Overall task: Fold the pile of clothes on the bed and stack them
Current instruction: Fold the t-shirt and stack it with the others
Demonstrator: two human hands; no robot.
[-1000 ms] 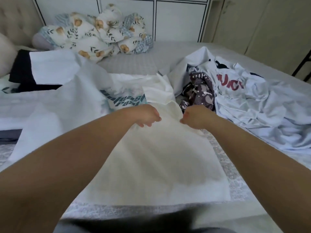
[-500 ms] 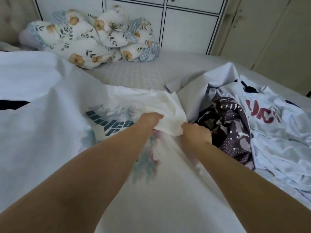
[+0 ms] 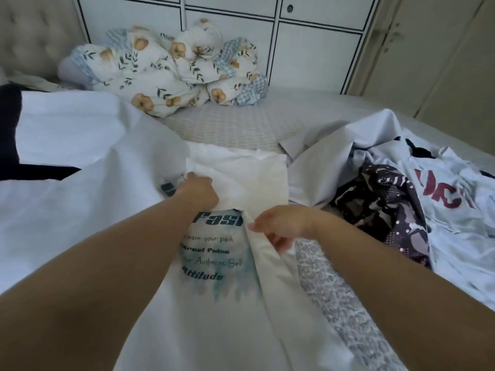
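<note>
Floral bedding bundle [image 3: 171, 73] with bear print and blue gingham patches heaped at far end of bed, against white panelled cabinet [image 3: 267, 36]. Tufted beige headboard [image 3: 34, 41] at far left. Cream wardrobe doors [image 3: 442, 57] at right.

Quick count from the bed

There were two hands, one printed white tee [image 3: 214, 263], one patterned dark garment [image 3: 385, 204], one floral bundle [image 3: 166, 70].

- White T-shirt [image 3: 214, 317]: thin matt cloth, smooth, with a flat teal print.
- Bed cover [image 3: 227, 127]: matt, finely textured weave.
- Headboard [image 3: 34, 36]: tufted, soft-looking upholstery.
- Floral bedding [image 3: 166, 68]: soft printed cloth.
- Wardrobe doors [image 3: 316, 44]: smooth, painted-looking panels.
</note>
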